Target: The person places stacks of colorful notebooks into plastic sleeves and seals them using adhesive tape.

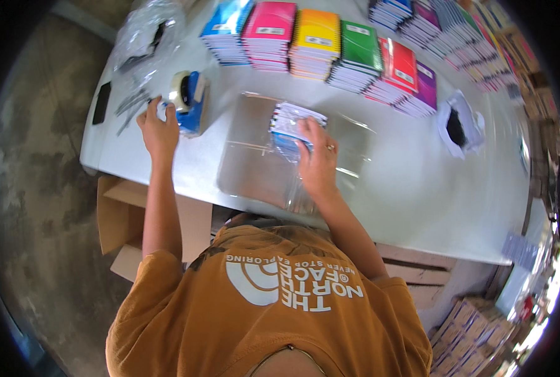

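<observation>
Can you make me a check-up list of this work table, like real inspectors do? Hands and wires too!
Surface: pale table, looks smooth.
Job's things: notebook bundle in clear plastic, on flat clear plastic; blue tape dispenser; colourful notebook stacks behind.
Clutter: crumpled clear plastic, black flat object, opened white bag.
Hands: left hand beside the dispenser, touching or not unclear; right hand on the bundle.
Cables: nothing seen.
Surroundings: open cardboard box by the near edge, piled cartons lower right.
</observation>
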{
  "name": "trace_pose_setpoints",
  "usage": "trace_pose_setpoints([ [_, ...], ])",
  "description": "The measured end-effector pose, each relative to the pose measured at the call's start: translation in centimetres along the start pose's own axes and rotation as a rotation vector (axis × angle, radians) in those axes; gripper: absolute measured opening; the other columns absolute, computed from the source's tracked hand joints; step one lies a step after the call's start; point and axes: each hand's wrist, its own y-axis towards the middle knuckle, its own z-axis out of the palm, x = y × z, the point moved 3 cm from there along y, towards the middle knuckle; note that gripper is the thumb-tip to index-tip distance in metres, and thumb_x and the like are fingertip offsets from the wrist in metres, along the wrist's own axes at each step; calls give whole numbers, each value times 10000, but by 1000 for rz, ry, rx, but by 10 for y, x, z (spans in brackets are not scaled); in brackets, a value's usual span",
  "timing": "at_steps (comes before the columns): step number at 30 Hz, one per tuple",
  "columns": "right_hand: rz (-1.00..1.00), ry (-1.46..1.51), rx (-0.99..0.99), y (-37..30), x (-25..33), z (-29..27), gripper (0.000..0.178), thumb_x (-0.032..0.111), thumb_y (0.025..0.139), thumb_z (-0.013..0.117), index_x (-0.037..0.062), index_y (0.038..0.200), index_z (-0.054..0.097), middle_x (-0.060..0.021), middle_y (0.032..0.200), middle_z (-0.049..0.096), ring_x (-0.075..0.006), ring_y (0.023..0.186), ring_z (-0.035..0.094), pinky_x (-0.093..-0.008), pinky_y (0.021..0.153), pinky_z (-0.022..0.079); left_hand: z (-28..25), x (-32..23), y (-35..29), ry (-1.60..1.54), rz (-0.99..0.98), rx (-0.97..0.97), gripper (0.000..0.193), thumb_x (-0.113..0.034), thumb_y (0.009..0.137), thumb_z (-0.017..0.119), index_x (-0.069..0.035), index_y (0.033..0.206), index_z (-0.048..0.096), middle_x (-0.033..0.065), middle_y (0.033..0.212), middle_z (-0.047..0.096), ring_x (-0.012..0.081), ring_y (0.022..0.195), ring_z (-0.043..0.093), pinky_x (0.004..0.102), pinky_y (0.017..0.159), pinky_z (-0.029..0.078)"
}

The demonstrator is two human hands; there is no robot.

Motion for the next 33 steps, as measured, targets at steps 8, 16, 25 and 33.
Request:
trace_pose_setpoints([
  [8,-54,-6,-33,1,3,3,544,-6,781,635,53,1272,407,-43,1154,613,-203,1091,541,-357,923,354,40,80,3,-698,-830,968,328,-332,859,593,-22,934,670,25,765,546,127,618,384,258,561,379],
  [16,-67,13,-13,1,2,3,526,0,781,632,56,1260,421,-39,1151,606,-211,1079,544,-350,923,344,13,120,-61,-280,-660,542,168,-153,835,616,1,859,680,63,743,651,145,654,599,290,644,492],
  [25,-77,-40,9,0,1,-2,565,11,743,659,74,1262,444,-55,1154,595,-218,1062,545,-359,890,358,-9,-155,-83,-1032,-743,945,395,-382,848,638,-8,721,653,38,582,583,67,441,464,199,410,350],
  [33,-126,-280,129,4,12,-5,498,25,753,572,170,1229,562,41,1111,535,-150,1028,479,-336,841,352,32,-114,-112,-704,-513,1023,451,-433,747,729,-4,642,638,46,576,585,90,464,495,232,425,374],
])
